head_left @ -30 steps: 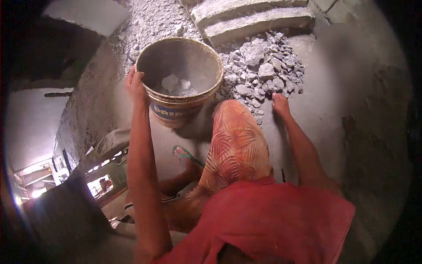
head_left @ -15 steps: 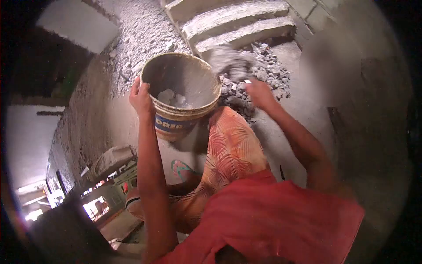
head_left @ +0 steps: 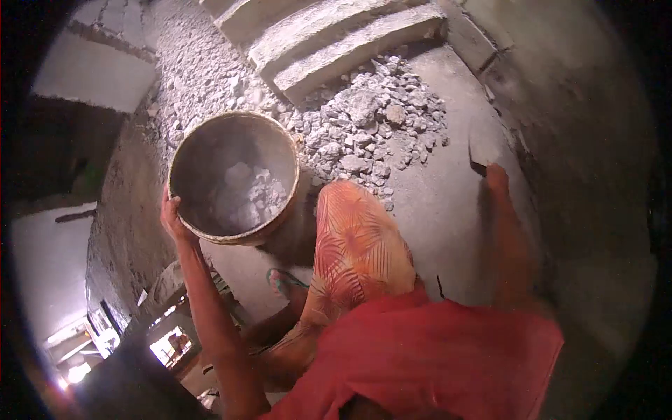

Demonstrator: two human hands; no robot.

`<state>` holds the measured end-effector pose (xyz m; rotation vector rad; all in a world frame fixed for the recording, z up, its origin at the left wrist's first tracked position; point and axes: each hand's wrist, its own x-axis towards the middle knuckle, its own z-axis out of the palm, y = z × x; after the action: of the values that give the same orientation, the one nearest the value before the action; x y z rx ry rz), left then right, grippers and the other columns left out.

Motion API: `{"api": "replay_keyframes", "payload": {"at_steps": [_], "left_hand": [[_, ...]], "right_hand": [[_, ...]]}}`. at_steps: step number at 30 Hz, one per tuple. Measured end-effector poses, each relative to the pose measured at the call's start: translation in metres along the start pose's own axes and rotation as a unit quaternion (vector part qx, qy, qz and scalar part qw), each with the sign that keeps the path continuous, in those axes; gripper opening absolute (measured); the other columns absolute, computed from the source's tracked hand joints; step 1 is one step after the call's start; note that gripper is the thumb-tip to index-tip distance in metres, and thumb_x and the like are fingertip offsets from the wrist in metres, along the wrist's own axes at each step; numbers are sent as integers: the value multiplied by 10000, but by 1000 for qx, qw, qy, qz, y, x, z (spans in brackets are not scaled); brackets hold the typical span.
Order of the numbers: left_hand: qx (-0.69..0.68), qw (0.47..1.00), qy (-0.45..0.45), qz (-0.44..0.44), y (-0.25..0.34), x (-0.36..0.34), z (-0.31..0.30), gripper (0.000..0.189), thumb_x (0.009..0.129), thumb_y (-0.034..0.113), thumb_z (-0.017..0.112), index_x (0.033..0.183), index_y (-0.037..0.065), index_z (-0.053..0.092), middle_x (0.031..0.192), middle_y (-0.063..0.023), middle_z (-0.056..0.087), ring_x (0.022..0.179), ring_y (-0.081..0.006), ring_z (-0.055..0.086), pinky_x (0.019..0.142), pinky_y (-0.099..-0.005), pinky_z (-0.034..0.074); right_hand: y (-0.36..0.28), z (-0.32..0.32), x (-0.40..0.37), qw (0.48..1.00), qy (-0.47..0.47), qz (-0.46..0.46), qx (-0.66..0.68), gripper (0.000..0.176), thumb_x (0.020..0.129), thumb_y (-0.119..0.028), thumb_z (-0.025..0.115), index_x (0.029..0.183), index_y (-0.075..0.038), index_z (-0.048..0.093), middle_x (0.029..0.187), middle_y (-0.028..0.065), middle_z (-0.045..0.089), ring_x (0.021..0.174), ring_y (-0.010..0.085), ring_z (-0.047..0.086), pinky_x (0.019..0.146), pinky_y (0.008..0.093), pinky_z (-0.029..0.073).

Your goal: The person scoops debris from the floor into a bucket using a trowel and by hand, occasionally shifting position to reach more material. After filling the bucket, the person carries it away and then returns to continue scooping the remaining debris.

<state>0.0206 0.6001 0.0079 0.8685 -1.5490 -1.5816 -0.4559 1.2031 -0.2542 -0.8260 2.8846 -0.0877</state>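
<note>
A round bucket (head_left: 283, 203) stands on the floor, tipped a little toward me, with grey rubble (head_left: 255, 199) inside. My left hand (head_left: 173, 218) grips its rim at the lower left. Out to the right, my right hand (head_left: 495, 177) is closed on a flat trowel-like tool (head_left: 490, 145) above the concrete floor. A pile of broken stones (head_left: 357, 133) lies between the bucket and the tool, below the steps.
Concrete steps (head_left: 350, 42) rise at the top. Loose gravel (head_left: 203, 70) spreads along the upper left. My bent knee (head_left: 357, 217) is between my hands, and a sandalled foot (head_left: 285, 282) is below the bucket. A dark wall stands at right.
The bucket, with my left hand on it, shows lower and farther left, and more rubble is visible inside. My right hand has moved right and down, away from the stone pile.
</note>
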Motion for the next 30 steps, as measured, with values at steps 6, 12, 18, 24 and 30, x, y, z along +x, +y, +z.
{"api": "replay_keyframes", "payload": {"at_steps": [6, 12, 18, 24, 30], "left_hand": [[14, 1000, 17, -2, -6, -6, 2, 553, 798, 249, 507, 1262, -50, 493, 1156, -133, 592, 1031, -222, 580, 903, -329, 454], [-2, 998, 62, 14, -14, -6, 4, 537, 794, 211, 545, 1269, -35, 493, 1148, -125, 595, 1014, -227, 585, 890, -347, 466], [-39, 996, 82, 23, -12, -13, 13, 520, 780, 171, 549, 1260, -24, 508, 1113, -117, 600, 1000, -240, 587, 865, -366, 482], [-13, 984, 174, 23, -37, 3, 3, 503, 764, 62, 608, 1250, -42, 530, 952, -74, 633, 808, -135, 588, 748, -254, 476], [13, 983, 181, 42, -21, 5, 16, 478, 756, 48, 612, 1222, -42, 553, 915, -60, 628, 784, -117, 574, 717, -246, 463]], "right_hand": [[-78, 66, 105, 955, 103, -248, 126, 346, 940, -240, 394, 777, -3, 586, 810, 238, 609, 777, 419, 578, 752, 518, 443], [-240, 61, 146, 942, 27, -230, 243, 394, 927, -306, 452, 739, 21, 566, 800, 253, 599, 804, 458, 566, 738, 531, 442], [-244, 43, 113, 947, -18, -167, 273, 409, 939, -315, 391, 795, 24, 569, 845, 261, 591, 858, 441, 559, 761, 509, 420], [-207, 88, 113, 918, 161, -317, 176, 307, 917, -270, 426, 867, 0, 562, 843, 207, 584, 845, 383, 554, 753, 475, 427], [-227, -14, 88, 941, 22, -210, 266, 310, 929, -263, 458, 859, 22, 559, 813, 209, 576, 768, 384, 555, 703, 447, 441]]}}
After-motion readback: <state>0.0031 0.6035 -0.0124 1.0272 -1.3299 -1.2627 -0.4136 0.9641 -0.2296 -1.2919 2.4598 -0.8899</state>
